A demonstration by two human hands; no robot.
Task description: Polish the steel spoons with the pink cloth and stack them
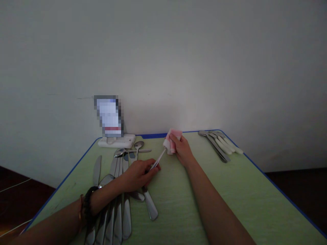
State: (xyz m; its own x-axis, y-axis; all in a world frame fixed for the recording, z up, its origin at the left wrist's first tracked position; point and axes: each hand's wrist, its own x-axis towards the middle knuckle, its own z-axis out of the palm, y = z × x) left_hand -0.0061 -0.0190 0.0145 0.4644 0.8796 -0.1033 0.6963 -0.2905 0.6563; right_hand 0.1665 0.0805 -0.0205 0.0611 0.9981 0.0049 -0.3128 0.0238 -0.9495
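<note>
Between the fingers of my left hand is the slim, pale handle of a piece of cutlery. Its far end disappears into a folded pink and white cloth, so I cannot tell which kind it is. My right hand pinches that cloth around the hidden end, thumb on top. Under and beside my left forearm lie several metal knives and spoons, among them a knife blade, a small spoon and a broad handle. My left hand and wrist partly cover this pile.
At the table's far right lie metal spoons beside several white-handled pieces of cutlery. A phone stands on a white base at the far left. The green table has a blue edge and meets a pale wall.
</note>
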